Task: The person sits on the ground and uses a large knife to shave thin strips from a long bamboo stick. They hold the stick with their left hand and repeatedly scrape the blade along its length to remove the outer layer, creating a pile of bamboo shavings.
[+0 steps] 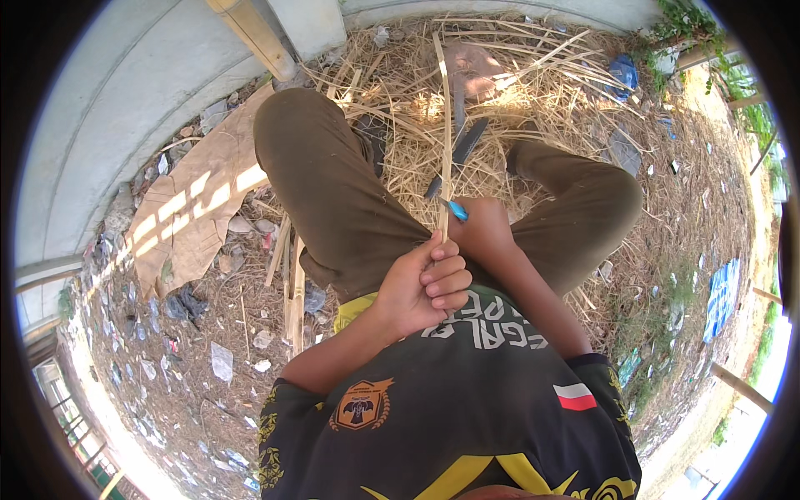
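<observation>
A long, thin pale strip (447,108), which looks like split bamboo, runs away from my body between my bent knees. My left hand (427,282) is closed round its near end, close to my shirt. Just beyond, my right hand (485,227) is closed on a blue-handled tool (457,211) held against the strip's right side. Its working end is small and partly hidden, so I cannot tell its exact kind. Behind the strip, a dark flat object (472,140) lies slanted over the shavings.
Pale shavings and strips (400,125) cover the ground between and beyond my legs. Flattened brown cardboard (196,196) lies to the left by a pale wall (125,108). A bamboo post (254,37) stands at the wall. Litter and a blue-white sheet (722,300) lie to the right.
</observation>
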Tool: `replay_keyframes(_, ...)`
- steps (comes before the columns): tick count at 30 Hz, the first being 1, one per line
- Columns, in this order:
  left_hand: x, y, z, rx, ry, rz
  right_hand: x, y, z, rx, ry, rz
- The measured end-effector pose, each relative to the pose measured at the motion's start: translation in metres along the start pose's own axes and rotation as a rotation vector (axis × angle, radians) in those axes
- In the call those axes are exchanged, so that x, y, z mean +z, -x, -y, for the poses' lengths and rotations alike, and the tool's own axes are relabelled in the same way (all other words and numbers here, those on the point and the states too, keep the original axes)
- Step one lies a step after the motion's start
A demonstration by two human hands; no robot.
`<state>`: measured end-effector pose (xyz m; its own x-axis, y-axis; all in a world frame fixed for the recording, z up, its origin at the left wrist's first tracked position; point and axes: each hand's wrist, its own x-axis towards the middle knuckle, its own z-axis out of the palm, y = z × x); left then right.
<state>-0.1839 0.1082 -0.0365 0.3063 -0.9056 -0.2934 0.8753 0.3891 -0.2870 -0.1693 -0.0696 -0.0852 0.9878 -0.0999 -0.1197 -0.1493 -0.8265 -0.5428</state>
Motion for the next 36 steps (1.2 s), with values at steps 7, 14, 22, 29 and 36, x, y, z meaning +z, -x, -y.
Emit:
replay_keyframes(7,-0.003,-0.002,0.005,0.090,0.030,0.075,0.006,-0.036,-0.020,0.017,0.234,-0.079)
replay_keyframes(14,-0.006,-0.006,-0.004,0.076,0.087,0.163,0.007,-0.053,-0.015,-0.004,0.212,-0.158)
replay_keyframes(22,-0.008,-0.002,-0.004,0.046,0.265,0.198,0.000,-0.012,0.014,0.033,-0.018,0.067)
replay_keyframes(29,-0.008,0.002,0.003,0.011,0.149,0.217,0.001,-0.042,-0.015,-0.001,0.241,-0.053)
replay_keyframes(36,-0.006,-0.002,-0.006,0.020,0.273,0.193,-0.009,-0.018,0.010,-0.056,0.114,0.008)
